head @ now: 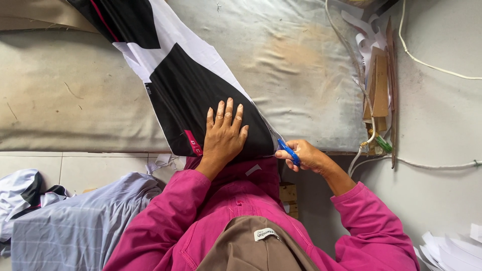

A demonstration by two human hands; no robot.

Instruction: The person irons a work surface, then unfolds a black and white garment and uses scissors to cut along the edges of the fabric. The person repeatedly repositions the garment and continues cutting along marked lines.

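A small tailoring workshop: a worn, stained padded counter carries a black-and-white fabric panel; card patterns hang right of the counter, and loose fabric pieces lie on the tiled floor below it.

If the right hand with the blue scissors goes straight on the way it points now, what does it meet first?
The right hand aims the blue scissors up and left, so it would probably meet the edge of the black and white cloth first, near the left hand.

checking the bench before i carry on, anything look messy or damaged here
The grey table cover is stained and wrinkled, with brown blotches near its middle. Paper and card scraps are piled loosely at its right edge among cables. The black-and-white fabric piece itself lies flat.
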